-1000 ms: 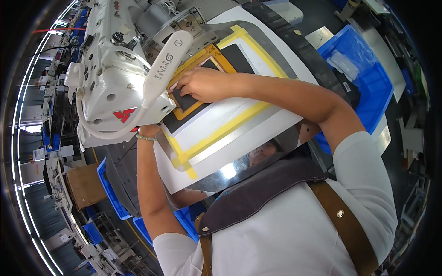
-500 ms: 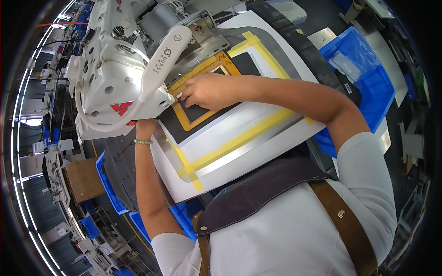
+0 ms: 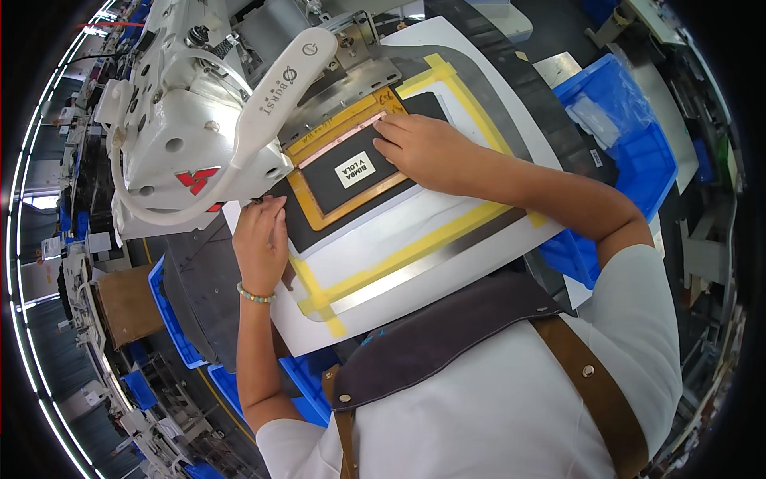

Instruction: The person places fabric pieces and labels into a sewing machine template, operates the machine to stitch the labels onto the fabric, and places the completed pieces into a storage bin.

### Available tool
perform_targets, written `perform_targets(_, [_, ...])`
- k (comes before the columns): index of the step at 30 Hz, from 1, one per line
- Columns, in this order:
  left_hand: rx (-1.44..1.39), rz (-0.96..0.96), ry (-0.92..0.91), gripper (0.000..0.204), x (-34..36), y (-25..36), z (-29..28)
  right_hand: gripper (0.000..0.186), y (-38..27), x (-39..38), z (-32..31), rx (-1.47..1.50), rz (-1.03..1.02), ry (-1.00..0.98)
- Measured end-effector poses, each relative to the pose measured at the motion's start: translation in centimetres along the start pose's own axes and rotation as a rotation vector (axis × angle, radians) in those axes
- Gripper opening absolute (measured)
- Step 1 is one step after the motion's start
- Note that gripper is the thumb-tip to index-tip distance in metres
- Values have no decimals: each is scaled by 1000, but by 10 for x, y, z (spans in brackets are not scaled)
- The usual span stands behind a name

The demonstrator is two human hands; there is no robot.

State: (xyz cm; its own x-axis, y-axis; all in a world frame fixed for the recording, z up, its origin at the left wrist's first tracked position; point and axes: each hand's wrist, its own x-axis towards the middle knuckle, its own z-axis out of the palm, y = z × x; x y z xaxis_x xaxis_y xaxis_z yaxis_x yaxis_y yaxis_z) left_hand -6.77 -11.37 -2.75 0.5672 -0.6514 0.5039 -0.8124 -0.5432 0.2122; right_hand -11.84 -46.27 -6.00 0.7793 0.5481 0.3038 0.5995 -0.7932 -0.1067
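Observation:
A black flat panel [image 3: 307, 233] lies under a yellow rectangular frame [image 3: 355, 207] beside the white sewing machine [image 3: 187, 132]. Inside the frame's opening, a small white label [image 3: 354, 170] sits on the black material, below a pinkish strip [image 3: 339, 138]. My right hand [image 3: 431, 152] rests at the frame's right end; its index finger reaches the strip's end, and the thumb is apart from it. By the panel's left edge, close under the machine head, my left hand [image 3: 260, 243] has its fingers drawn together. A small dark bit shows at those fingertips; what it is I cannot make out.
A white lamp [image 3: 283, 88] on a bent arm juts over the work from the machine. Yellow tape [image 3: 415, 247] borders the pale work board. Blue bins stand at right [image 3: 650, 160] and lower left [image 3: 177, 319]; the right one holds clear plastic.
My right hand has moved right, off the frame's opening, uncovering the white label. My left hand has come out from beneath the machine head, toward me.

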Motion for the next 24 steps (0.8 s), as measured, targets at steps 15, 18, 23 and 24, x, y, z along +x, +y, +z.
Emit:
perform_targets(15, [-102, 38, -175, 28, 25, 47, 26, 35, -5, 3, 4, -27, 22, 107])
perform_targets(18, [-77, 77, -305, 38, 37, 52, 36, 34, -3, 4, 4, 13, 33, 124])
perform_targets(23, [-87, 82, -352, 43, 42, 50, 47, 33, 0, 11, -7, 43, 41, 20])
perform_targets(24, [-84, 85, -361, 43, 42, 50, 47, 33, 2, 11, -6, 43, 38, 19])
